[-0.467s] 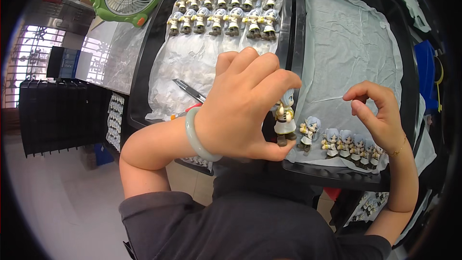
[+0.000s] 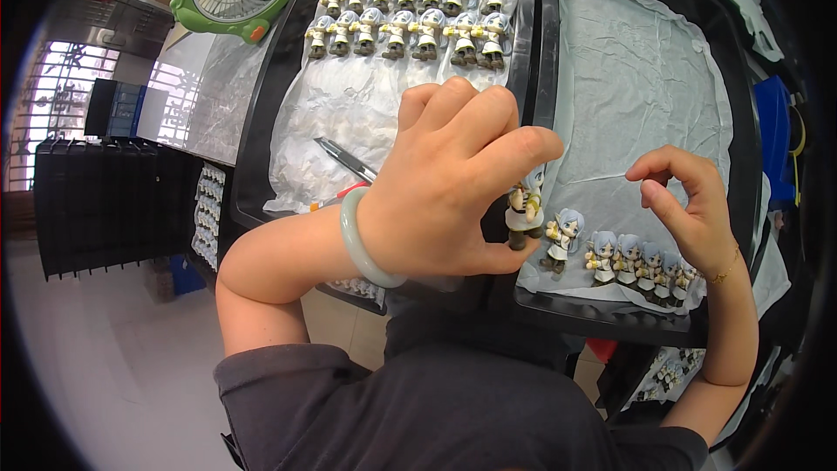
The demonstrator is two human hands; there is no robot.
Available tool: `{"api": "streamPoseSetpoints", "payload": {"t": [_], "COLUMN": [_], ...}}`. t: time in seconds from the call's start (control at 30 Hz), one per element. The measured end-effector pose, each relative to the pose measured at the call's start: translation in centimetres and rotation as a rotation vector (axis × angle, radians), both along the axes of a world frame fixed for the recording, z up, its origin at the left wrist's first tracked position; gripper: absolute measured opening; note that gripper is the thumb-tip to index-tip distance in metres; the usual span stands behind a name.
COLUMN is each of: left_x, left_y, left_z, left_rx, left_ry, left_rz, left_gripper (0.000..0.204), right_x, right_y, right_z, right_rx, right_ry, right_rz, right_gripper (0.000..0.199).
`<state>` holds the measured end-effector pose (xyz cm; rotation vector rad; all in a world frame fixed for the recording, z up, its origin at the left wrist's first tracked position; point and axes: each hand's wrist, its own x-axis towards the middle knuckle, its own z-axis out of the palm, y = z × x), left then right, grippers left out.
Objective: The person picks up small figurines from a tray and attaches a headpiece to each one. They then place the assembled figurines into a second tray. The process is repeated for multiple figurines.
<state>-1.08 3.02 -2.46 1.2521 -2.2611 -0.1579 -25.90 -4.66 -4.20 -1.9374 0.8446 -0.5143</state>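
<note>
Fingers of the left hand [image 2: 449, 183] pinch a small figurine [image 2: 525, 212] on the right tray [image 2: 610, 318]; right hand [image 2: 689, 205] hovers near, fingers loosely curled, holding nothing.

The left hand [image 2: 453, 183] reaches across from the lower left with its back toward the camera, wrist bent, fingers curled over and the thumb stretched along underneath so that thumb and forefinger close in a pinch. Its forearm is bare below a dark pushed-up sleeve. The right hand [image 2: 689, 205] hovers to the right on an upright forearm, palm turned leftward, fingers loosely hooked with the forefinger bent down toward the thumb and nothing between them.
</note>
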Motion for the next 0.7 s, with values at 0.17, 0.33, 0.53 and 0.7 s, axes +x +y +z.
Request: {"api": "streamPoseSetpoints", "payload": {"t": [0.17,0.33,0.53,0.7], "left_x": [0.4,3.0,13.8,19.2], "left_y": [-0.2,-1.9,-3.9,-3.4], "left_z": [-0.1,1.7,4.4,-0.5], "left_rx": [-0.009,-0.124,-0.134,0.219], "left_ry": [0.024,0.168,-0.114,-0.673], "left_rz": [-0.071,-0.029,0.457,0.517], "left_gripper": [0.065,0.064,0.056,0.061], "right_x": [0.2,-0.4,-0.1,0.0], "right_y": [-0.2,-1.0,-0.8,-0.6], "right_z": [-0.1,-1.1,-1.4,-0.9], "right_rx": [-0.008,0.025,-0.004,-0.013], "right_ry": [0.0,-0.005,-0.057,-0.073], "right_rz": [0.006,-0.05,-0.043,-0.046], "right_gripper": [0.012,0.014,0.015,0.014]}}
